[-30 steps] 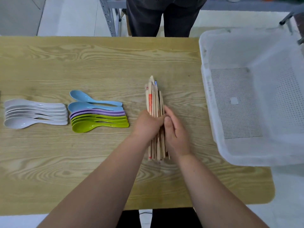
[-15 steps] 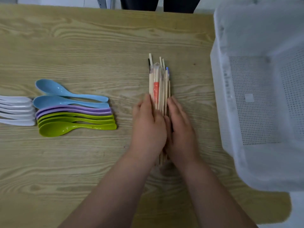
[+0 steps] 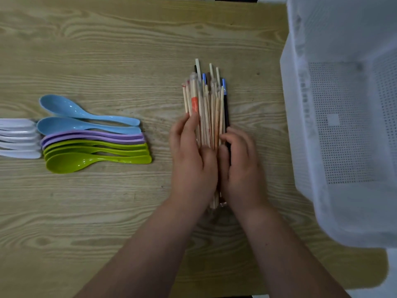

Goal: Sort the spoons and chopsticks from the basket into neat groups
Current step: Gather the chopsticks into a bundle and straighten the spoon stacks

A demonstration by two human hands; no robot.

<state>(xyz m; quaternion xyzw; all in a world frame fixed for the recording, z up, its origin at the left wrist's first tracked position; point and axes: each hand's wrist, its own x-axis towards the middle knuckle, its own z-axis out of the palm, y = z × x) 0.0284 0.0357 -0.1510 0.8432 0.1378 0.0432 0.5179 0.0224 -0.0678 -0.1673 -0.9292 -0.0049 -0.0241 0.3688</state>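
Squeezing chopsticks (image 3: 206,108) flat on table (image 3: 107,211) between left hand (image 3: 191,155), fingers straight, and right hand (image 3: 240,164), fingers curled over bundle. Already done: spoons (image 3: 94,137) grouped by colour further left, basket (image 3: 297,104) seemingly emptied. Remaining: levelling uneven far tips.

soft, even overhead light, faint shadows, slight motion blur, wide-angle bending at edges

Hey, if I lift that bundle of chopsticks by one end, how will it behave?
Probably stiff but loose: the chopsticks are separate thin sticks with no band visible, so some would likely slip out. Their uneven far tips suggest they slide easily. The left hand and right hand squeezing both sides likely stop them rolling apart.
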